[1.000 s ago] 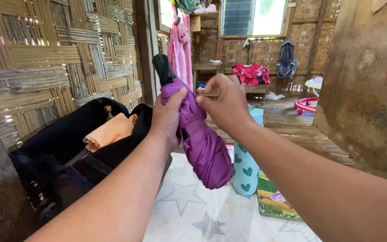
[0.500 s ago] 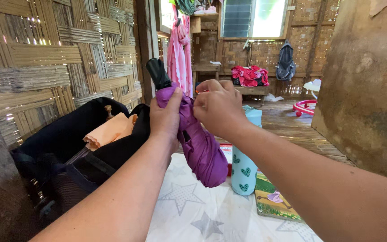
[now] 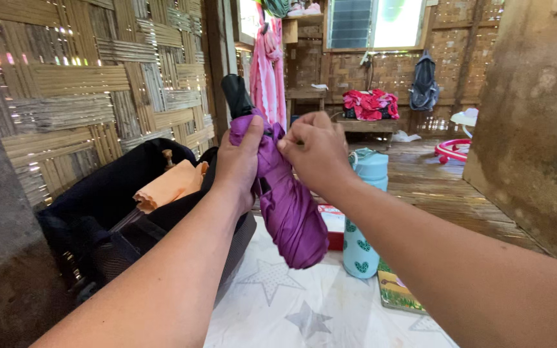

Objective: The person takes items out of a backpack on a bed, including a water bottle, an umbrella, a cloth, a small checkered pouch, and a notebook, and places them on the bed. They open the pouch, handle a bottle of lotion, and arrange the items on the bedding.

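I hold a folded purple umbrella [image 3: 291, 212] with a black handle, upright in front of me, handle end up. My left hand [image 3: 238, 164] is wrapped around its upper part just below the handle. My right hand [image 3: 314, 151] pinches the fabric or strap near the top of the canopy, fingers closed on it. The umbrella's lower end hangs above a star-patterned cloth [image 3: 278, 303].
An open black bag [image 3: 98, 212] with an orange cloth [image 3: 172, 183] inside lies at my left against a woven bamboo wall. A light blue bottle [image 3: 365, 219] with hearts stands behind the umbrella, beside a red box [image 3: 334, 225] and a book [image 3: 398, 293].
My right hand has moved in from beside the umbrella onto its top and closed on the fabric. The umbrella has shifted slightly lower and left.
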